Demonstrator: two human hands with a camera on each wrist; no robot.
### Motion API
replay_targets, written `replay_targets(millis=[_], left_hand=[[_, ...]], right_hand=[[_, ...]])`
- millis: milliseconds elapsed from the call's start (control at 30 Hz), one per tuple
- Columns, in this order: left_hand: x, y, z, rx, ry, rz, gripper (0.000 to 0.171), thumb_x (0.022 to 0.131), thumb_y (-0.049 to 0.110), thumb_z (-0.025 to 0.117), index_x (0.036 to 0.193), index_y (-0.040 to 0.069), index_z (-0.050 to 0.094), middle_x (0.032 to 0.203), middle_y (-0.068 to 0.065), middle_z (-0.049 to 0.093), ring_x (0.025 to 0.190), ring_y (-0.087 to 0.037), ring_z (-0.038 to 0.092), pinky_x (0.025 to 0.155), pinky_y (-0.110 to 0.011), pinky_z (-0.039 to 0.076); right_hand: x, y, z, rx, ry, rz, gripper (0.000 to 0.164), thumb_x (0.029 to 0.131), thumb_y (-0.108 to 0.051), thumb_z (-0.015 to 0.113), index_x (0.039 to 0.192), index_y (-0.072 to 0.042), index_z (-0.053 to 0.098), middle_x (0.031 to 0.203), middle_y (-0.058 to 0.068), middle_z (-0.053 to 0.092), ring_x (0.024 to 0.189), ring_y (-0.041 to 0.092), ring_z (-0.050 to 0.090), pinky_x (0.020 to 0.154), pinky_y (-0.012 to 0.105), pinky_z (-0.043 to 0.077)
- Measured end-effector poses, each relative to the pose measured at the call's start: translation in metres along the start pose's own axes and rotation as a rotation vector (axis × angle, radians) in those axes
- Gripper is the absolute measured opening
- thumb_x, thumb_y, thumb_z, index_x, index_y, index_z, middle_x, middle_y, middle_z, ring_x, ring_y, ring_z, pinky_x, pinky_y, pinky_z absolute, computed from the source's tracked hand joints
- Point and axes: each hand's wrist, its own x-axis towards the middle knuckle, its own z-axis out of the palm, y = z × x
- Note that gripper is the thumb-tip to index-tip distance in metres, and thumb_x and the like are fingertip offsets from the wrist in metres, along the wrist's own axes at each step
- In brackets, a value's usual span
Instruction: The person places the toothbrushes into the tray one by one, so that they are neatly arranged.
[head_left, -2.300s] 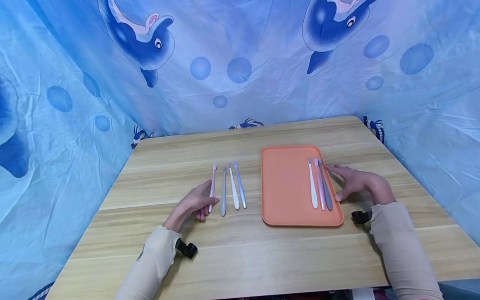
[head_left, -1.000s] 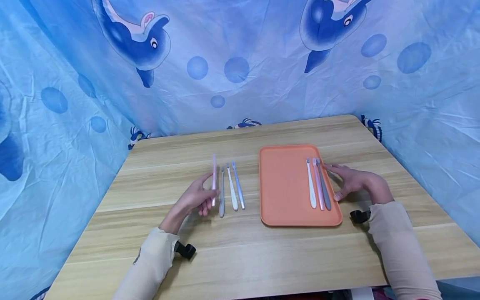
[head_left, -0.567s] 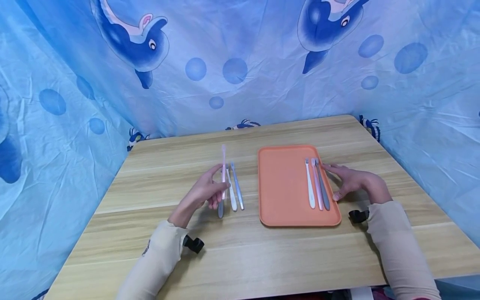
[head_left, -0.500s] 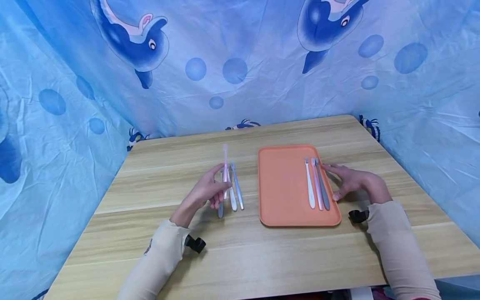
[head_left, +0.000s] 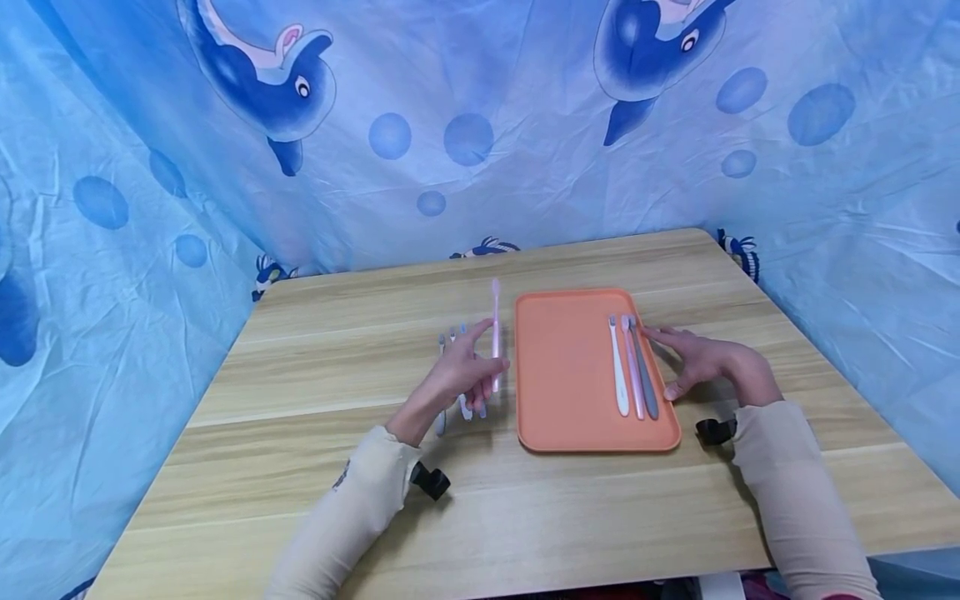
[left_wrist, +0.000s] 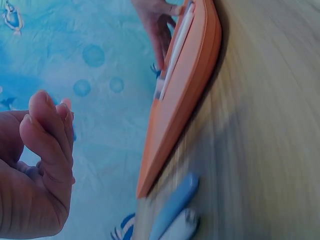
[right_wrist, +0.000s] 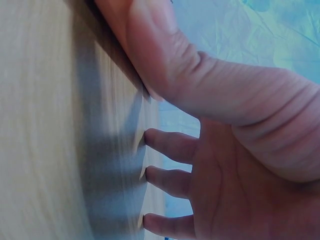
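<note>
My left hand [head_left: 459, 373] pinches a pink toothbrush [head_left: 496, 337] between thumb and fingers, raised over the table just left of the orange tray [head_left: 558, 392]. Partly hidden beneath that hand, a grey toothbrush [head_left: 440, 425], a white one [head_left: 466, 410] and a blue one [head_left: 483, 411] lie on the wood. On the tray's right side, a white toothbrush [head_left: 619, 375], a pink one [head_left: 633, 375] and a dark grey one [head_left: 647, 383] lie side by side. My right hand [head_left: 702, 360] rests at the tray's right rim with fingers spread; its thumb is at the rim in the right wrist view.
The wooden table [head_left: 337, 350] carries everything. Blue dolphin-print cloth [head_left: 450, 75] hangs behind it and along both sides. A small black wrist-worn device [head_left: 431, 482] sits by the left sleeve, with another black device [head_left: 716, 431] by the right.
My left hand has lifted the pink toothbrush from the left end of the table row and carried it right, over the others, to beside the tray. The right hand stays at the rim.
</note>
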Motion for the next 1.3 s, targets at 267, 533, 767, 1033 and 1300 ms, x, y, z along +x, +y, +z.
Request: replay_targets(millis=[267, 533, 767, 1033, 1300], left_hand=[[0.014, 0.005, 0.028, 0.013, -0.025, -0.023, 0.084, 0.093, 0.012, 0.066, 0.162, 0.023, 0.018, 0.050, -0.003, 0.059, 0.034, -0.012, 0.051, 0.032, -0.024, 0.044], [0.025, 0.006, 0.050, 0.004, -0.055, -0.035, 0.083, 0.093, 0.011, 0.067, 0.161, 0.025, 0.020, 0.052, -0.004, 0.058, 0.034, -0.014, 0.051, 0.031, -0.024, 0.043], [0.036, 0.005, 0.069, 0.027, -0.063, -0.058, 0.085, 0.092, 0.013, 0.069, 0.161, 0.024, 0.020, 0.053, -0.004, 0.058, 0.036, -0.014, 0.049, 0.032, -0.024, 0.042], [0.045, 0.008, 0.091, 0.050, -0.056, -0.092, 0.084, 0.092, 0.015, 0.069, 0.160, 0.027, 0.023, 0.054, -0.004, 0.058, 0.036, -0.015, 0.050, 0.032, -0.025, 0.042], [0.053, 0.008, 0.111, 0.036, -0.042, -0.108, 0.083, 0.092, 0.015, 0.069, 0.161, 0.024, 0.022, 0.053, -0.004, 0.058, 0.036, -0.016, 0.049, 0.032, -0.025, 0.043]], right_hand=[[0.001, 0.003, 0.001, 0.000, 0.007, 0.007, 0.128, 0.066, -0.041, 0.090, 0.161, -0.009, 0.010, 0.161, 0.037, 0.001, 0.145, 0.064, 0.000, 0.115, 0.081, 0.012], [0.002, 0.004, 0.001, -0.002, 0.008, 0.010, 0.129, 0.066, -0.042, 0.090, 0.161, -0.010, 0.010, 0.161, 0.036, 0.001, 0.145, 0.064, 0.000, 0.114, 0.082, 0.011], [0.002, 0.003, 0.001, 0.002, 0.006, 0.021, 0.130, 0.065, -0.043, 0.090, 0.161, -0.012, 0.009, 0.162, 0.036, 0.000, 0.145, 0.063, -0.001, 0.113, 0.083, 0.010], [0.002, 0.004, 0.001, 0.002, 0.008, 0.019, 0.130, 0.065, -0.044, 0.090, 0.162, -0.012, 0.009, 0.162, 0.035, 0.000, 0.145, 0.063, -0.001, 0.113, 0.083, 0.011], [0.002, 0.004, 0.002, 0.013, 0.006, 0.038, 0.130, 0.065, -0.043, 0.090, 0.162, -0.013, 0.008, 0.162, 0.035, -0.001, 0.145, 0.063, -0.001, 0.113, 0.083, 0.010]])
